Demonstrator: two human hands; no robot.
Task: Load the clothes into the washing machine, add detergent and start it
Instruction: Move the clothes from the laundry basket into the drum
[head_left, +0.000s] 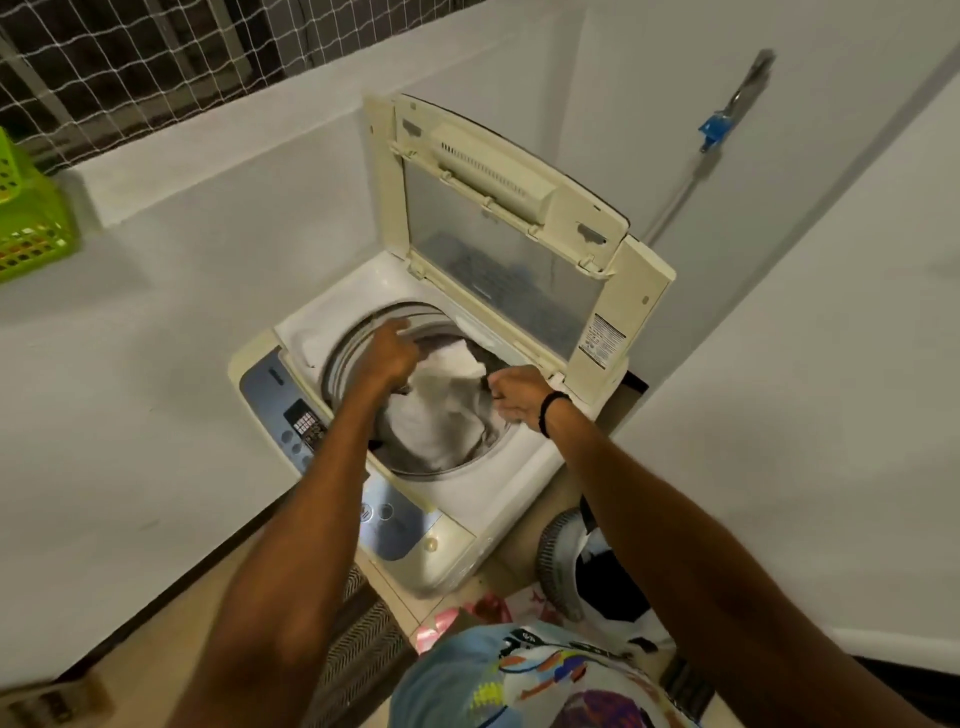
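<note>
Nearest, a patterned shirt (519, 686) is cut off by the lower edge, and a grey basket (558, 561) on the floor is partly hidden behind the right forearm. Beyond stands the washing machine (452, 545); the left forearm crosses its control panel (270, 395). The clothes (441, 415), a white piece over darker ones, lie inside the drum (353, 343). The left grip (389, 353), blurred, hangs over the drum with one finger extended; whether it holds cloth cannot be told. The right grip (514, 395), with a dark wristband (550, 410), has its fingers curled on a dark edge of the clothes at the drum's right side. The lid (519, 249) stands raised. A green crate (31, 228) is cut off at far left.
</note>
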